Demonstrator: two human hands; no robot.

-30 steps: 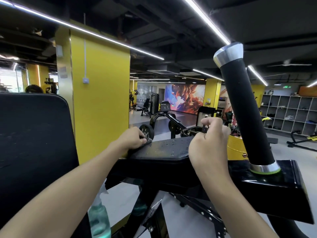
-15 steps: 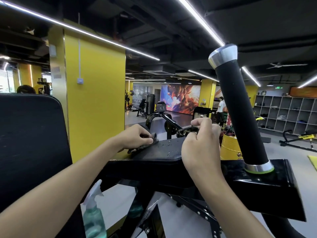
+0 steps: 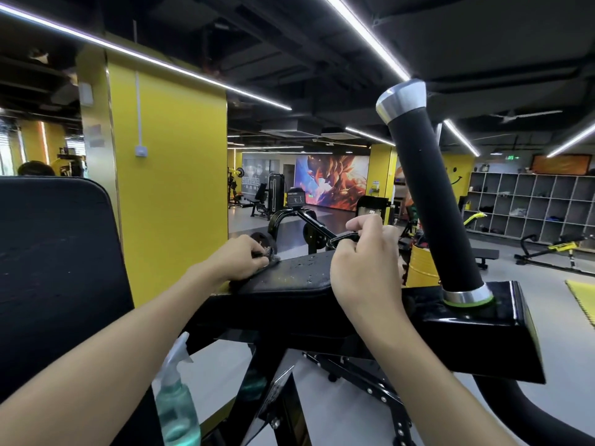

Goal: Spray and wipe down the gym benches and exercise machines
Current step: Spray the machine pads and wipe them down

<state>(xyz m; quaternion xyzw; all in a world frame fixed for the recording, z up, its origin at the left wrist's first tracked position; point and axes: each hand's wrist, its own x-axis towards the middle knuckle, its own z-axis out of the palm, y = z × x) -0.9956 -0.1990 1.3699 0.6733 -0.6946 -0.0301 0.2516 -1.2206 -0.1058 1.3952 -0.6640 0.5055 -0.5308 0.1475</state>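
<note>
Barely shifted, the left hand [image 3: 241,260] pinches the limp, soft cloth [image 3: 269,255], best held bunched, on the wet pad [image 3: 299,276]; the right hand [image 3: 367,265] curls, hold unclear.

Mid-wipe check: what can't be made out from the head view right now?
- Cloth: head view, mostly covered by the left hand gripping it.
- Right hand: head view, seen from behind; whatever its fingers hold is hidden.
- Spray bottle: head view, blurred, base cut off by the bottom edge.
</note>
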